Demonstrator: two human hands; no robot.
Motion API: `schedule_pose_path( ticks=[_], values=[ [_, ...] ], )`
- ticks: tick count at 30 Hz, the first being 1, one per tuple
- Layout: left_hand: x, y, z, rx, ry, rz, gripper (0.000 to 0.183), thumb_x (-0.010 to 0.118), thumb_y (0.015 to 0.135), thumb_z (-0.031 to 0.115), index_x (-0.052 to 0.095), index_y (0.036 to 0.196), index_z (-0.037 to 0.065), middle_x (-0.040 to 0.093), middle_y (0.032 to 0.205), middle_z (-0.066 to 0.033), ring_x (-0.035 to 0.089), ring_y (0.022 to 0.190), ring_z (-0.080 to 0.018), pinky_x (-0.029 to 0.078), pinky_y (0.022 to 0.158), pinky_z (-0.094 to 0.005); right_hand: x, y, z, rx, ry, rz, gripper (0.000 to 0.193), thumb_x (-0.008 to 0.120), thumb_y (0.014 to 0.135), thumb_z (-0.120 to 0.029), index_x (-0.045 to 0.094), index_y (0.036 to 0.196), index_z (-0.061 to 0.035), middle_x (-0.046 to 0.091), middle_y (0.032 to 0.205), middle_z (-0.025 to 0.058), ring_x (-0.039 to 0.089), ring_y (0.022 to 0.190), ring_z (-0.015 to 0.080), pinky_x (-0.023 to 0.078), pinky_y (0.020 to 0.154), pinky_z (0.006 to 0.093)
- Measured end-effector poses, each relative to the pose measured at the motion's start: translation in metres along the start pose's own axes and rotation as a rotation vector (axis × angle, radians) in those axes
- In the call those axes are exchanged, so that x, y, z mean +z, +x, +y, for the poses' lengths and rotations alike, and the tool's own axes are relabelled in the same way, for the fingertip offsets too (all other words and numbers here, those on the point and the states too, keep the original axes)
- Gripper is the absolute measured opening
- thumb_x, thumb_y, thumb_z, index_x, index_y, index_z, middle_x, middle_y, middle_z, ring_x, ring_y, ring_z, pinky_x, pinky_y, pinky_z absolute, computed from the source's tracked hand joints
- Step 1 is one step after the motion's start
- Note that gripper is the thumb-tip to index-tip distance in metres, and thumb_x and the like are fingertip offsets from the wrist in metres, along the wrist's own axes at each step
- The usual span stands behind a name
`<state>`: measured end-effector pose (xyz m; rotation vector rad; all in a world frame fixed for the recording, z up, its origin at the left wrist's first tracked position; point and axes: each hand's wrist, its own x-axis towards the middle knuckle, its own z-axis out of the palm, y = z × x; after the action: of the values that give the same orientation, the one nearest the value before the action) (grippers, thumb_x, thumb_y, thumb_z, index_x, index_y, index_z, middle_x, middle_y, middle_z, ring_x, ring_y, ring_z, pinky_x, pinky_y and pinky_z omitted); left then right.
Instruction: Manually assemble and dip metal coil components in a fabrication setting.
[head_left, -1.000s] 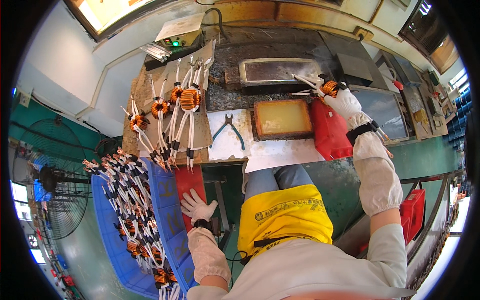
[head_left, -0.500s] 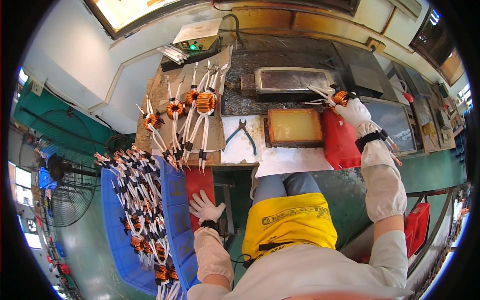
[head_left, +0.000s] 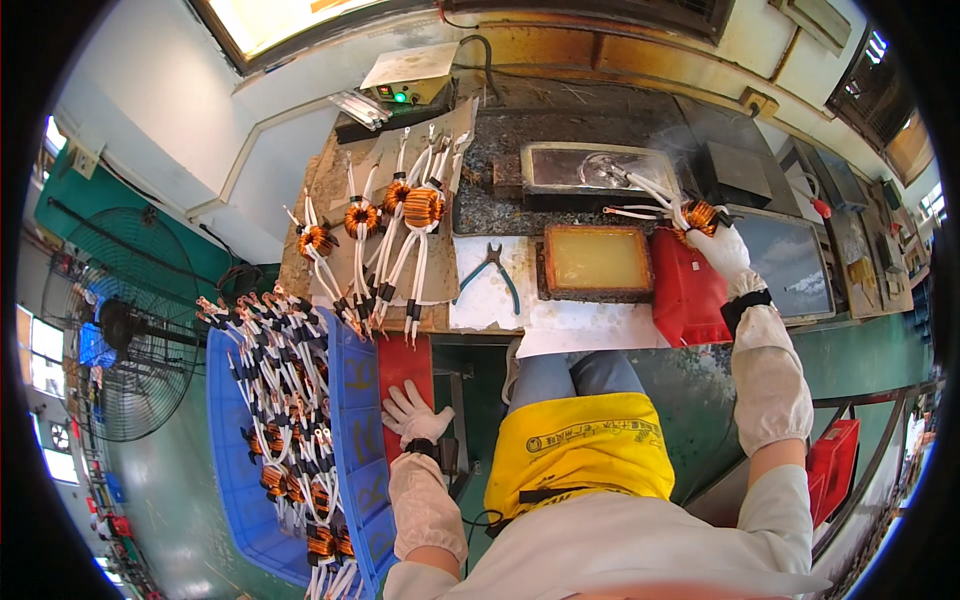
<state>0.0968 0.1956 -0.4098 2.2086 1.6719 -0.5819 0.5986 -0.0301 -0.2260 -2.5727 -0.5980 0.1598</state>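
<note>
My gloved right hand (head_left: pixel 722 252) is closed around a copper-wound toroidal coil (head_left: pixel 697 214) with white sleeved leads. One lead's tip touches the shiny, rippled surface in a rectangular metal solder pot (head_left: pixel 540 182); another lead points left over the pot's front edge. My gloved left hand (head_left: pixel 416 414) lies with fingers spread on a red panel (head_left: pixel 403 362) beside a blue crate. In front of the pot stands a brown-framed tray (head_left: pixel 652 262) of yellowish liquid, with a red container (head_left: pixel 690 290) to its right, below the coil.
Several similar coils (head_left: pixel 423 208) lie on cardboard at the left of the bench. Blue-handled cutting pliers (head_left: pixel 490 275) rest on white paper. More coils fill the blue crate (head_left: pixel 355 420). A control box (head_left: pixel 410 75) with a green light stands behind; a fan (head_left: pixel 115 325) is far left.
The coil in my right hand has tilted and shifted slightly right, and a lead tip now meets the pot's surface, which has turned bright and rippled. My left hand keeps its place.
</note>
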Motion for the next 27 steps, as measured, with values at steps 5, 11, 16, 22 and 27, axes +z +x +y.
schedule_pose_path(
  ticks=[5,11,16,22,27],
  values=[
    [0.000,-0.002,0.000,0.009,-0.003,0.016,0.116,0.069,0.066,0.058,0.006,0.152,0.013,0.003,0.156,-0.0236,0.005,0.142,-0.0473,0.006,0.112,-0.0610,0.001,-0.002,0.010,-0.040,0.138,0.030,0.055,0.068,0.072,-0.036,0.054,0.115,-0.0053,0.066,0.100,0.0184,0.064,0.095,0.0351,0.048,0.083,0.0400],
    [0.001,0.001,0.000,0.003,0.002,0.006,0.116,0.069,0.067,0.058,0.006,0.152,0.013,0.003,0.156,-0.0238,0.005,0.142,-0.0470,0.005,0.112,-0.0611,0.001,-0.002,0.012,0.073,0.262,0.022,0.052,0.069,0.073,-0.036,0.059,0.111,-0.0032,0.067,0.085,0.0092,0.063,0.073,0.0172,0.050,0.067,0.0307],
    [-0.001,-0.001,0.001,-0.018,0.007,-0.010,0.112,0.065,0.068,0.059,0.007,0.153,0.016,0.003,0.157,-0.0213,0.004,0.143,-0.0447,0.005,0.112,-0.0607,0.000,-0.008,0.003,0.127,0.385,0.005,0.048,0.069,0.073,-0.034,0.060,0.109,-0.0032,0.065,0.083,0.0071,0.060,0.069,0.0156,0.049,0.064,0.0295],
    [0.001,-0.001,-0.001,-0.005,0.013,0.020,0.110,0.064,0.069,0.060,0.008,0.153,0.016,0.004,0.157,-0.0207,0.005,0.142,-0.0445,0.005,0.111,-0.0614,0.011,0.002,0.023,0.148,0.454,0.007,0.038,0.068,0.077,-0.028,0.060,0.105,-0.0033,0.061,0.078,0.0015,0.054,0.064,0.0117,0.045,0.059,0.0278],
    [0.001,0.000,0.000,0.003,0.026,0.017,0.110,0.065,0.069,0.060,0.008,0.153,0.016,0.004,0.157,-0.0204,0.006,0.142,-0.0446,0.005,0.111,-0.0616,0.017,0.007,0.033,0.075,0.386,0.042,0.050,0.069,0.075,-0.031,0.056,0.113,-0.0014,0.066,0.092,0.0120,0.064,0.081,0.0233,0.049,0.074,0.0331]
  ],
)
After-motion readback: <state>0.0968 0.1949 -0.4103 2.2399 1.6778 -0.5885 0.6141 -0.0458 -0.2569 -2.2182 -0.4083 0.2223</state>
